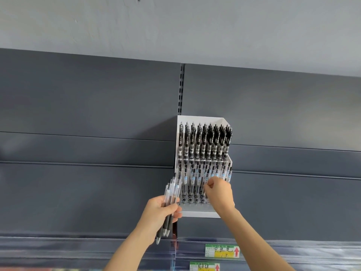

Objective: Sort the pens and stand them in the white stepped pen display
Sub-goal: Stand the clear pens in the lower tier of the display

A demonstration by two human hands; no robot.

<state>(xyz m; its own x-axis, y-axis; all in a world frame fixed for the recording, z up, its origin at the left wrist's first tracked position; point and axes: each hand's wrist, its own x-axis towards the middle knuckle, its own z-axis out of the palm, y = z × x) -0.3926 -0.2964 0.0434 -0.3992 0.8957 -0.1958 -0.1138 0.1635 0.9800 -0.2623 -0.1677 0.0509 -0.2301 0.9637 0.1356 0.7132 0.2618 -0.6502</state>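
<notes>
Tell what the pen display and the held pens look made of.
White stepped pen display: smooth, opaque white, likely plastic or painted metal; its tier plates look clear acrylic. Pens in the left hand: transparent glossy plastic barrels, black probably rubber grips.

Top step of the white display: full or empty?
Full, as far as shows: upright black pens fill every column across the top step of the white display.

i find the white stepped pen display (201, 213) packed tight with black pens (205, 141) up top. my right hand (218, 192), pinching one of the lower pens (192, 180), blocks that row's right half; my left hand (160, 210) and its pen bundle (172, 189) crowd the left edge. the front step (195, 207) lies open.
</notes>
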